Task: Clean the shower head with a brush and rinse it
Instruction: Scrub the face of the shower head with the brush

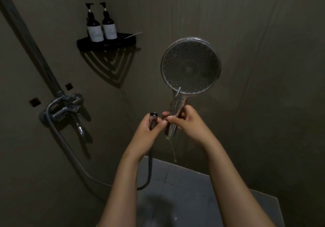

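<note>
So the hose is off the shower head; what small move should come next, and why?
Probably bring the silver metal hose connector in the left hand to the bottom of the round chrome shower head, gripped by the right hand. They are apart, water drips from the handle, and rinsing needs the hose.

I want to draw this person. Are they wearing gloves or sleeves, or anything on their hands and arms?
No gloves: the left hand and right hand are bare. The left forearm and right forearm are bare too, no sleeves in view. I see no watch, bracelet or ring, though the light is dim.
</note>
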Motion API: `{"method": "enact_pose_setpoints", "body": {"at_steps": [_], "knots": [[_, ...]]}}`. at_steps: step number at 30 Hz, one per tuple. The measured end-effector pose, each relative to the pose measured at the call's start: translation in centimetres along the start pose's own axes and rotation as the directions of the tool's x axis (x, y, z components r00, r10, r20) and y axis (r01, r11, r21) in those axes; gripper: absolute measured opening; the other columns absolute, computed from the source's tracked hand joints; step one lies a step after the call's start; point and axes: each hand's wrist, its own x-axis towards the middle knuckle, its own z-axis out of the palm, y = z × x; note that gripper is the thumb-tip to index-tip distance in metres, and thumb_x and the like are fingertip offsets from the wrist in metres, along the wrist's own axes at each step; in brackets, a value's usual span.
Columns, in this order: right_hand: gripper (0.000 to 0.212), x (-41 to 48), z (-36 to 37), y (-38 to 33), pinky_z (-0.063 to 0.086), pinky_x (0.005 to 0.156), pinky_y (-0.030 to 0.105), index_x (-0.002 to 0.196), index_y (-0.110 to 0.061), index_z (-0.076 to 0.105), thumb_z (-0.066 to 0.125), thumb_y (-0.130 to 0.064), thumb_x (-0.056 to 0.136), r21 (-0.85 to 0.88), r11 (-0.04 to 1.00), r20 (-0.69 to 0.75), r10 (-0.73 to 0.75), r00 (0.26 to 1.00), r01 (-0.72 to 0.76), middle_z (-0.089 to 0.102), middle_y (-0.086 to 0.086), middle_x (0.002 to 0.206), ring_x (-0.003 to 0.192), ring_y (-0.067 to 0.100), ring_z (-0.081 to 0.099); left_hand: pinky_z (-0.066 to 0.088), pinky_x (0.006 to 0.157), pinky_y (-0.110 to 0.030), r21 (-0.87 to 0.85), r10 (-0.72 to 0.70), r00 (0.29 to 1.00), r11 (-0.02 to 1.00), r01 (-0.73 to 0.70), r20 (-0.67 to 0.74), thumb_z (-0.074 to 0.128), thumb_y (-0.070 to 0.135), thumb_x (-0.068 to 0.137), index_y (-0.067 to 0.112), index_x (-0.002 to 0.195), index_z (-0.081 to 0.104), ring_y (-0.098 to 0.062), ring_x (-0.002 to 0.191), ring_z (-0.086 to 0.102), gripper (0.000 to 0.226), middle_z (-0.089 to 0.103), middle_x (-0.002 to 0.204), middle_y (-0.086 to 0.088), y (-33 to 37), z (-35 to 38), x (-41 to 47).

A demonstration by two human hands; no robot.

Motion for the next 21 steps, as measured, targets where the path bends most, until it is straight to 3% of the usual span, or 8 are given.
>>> {"method": "enact_pose_setpoints", "body": {"at_steps": [3, 8, 13, 18, 21], "knots": [[0.025, 0.2, 0.3, 0.0, 0.056, 0.086, 0.026, 0.105, -0.016, 0.050, 0.062, -0.003, 0.087, 0.025, 1.000, 0.027, -0.013, 1.000, 0.012, 0.069, 0.004, 0.111, 0.097, 0.012, 0.068, 0.051, 0.075, -0.010, -0.076, 0.035, 0.999, 0.996, -0.035, 0.001, 0.061, -0.004, 0.083, 0.007, 0.103, 0.057, 0.006, 0.090, 0.063, 0.023, 0.064, 0.100, 0.017, 0.2, 0.4, -0.1], [0.027, 0.5, 0.4, 0.2, 0.056, 0.088, 0.039, 0.106, -0.015, 0.050, 0.062, -0.002, 0.087, 0.066, 0.998, 0.085, -0.026, 0.996, 0.021, 0.068, 0.008, 0.115, 0.102, 0.023, 0.068, 0.050, 0.066, -0.009, -0.129, 0.029, 0.999, 0.991, -0.032, -0.029, 0.065, -0.011, 0.077, 0.018, 0.101, 0.057, 0.007, 0.080, 0.067, 0.039, 0.069, 0.088, 0.012, 0.6, 0.5, -0.2], [0.028, 0.7, 0.7, 0.3, 0.055, 0.073, 0.023, 0.106, -0.019, 0.050, 0.064, -0.005, 0.086, 0.037, 0.999, 0.129, -0.034, 0.991, 0.029, 0.067, -0.001, 0.115, 0.099, 0.013, 0.068, 0.049, 0.061, -0.009, -0.116, 0.031, 0.997, 0.993, -0.038, -0.066, 0.062, -0.014, 0.076, 0.017, 0.107, 0.055, 0.008, 0.073, 0.066, 0.044, 0.067, 0.088, 0.006, 0.8, 1.5, 0.0], [0.032, 0.8, 0.5, 0.2, 0.055, 0.079, 0.024, 0.113, -0.014, 0.048, 0.065, -0.007, 0.086, -0.023, 0.999, 0.140, -0.023, 0.990, 0.026, 0.066, -0.002, 0.110, 0.100, 0.011, 0.065, 0.049, 0.058, -0.008, -0.096, 0.033, 0.993, 0.994, -0.044, -0.110, 0.059, -0.017, 0.077, 0.023, 0.091, 0.056, 0.009, 0.068, 0.065, 0.042, 0.066, 0.082, 0.006, 0.7, 1.7, 0.2], [0.030, 0.9, 0.3, 0.3, 0.052, 0.068, 0.015, 0.111, -0.014, 0.049, 0.064, -0.006, 0.087, -0.047, 0.998, 0.131, -0.031, 0.991, 0.038, 0.065, -0.008, 0.101, 0.087, -0.001, 0.066, 0.049, 0.061, -0.008, -0.077, 0.047, 0.992, 0.995, -0.057, -0.118, 0.058, -0.018, 0.076, 0.016, 0.097, 0.056, 0.007, 0.070, 0.065, 0.040, 0.066, 0.085, 0.001, 0.6, 2.1, 0.4]]}}
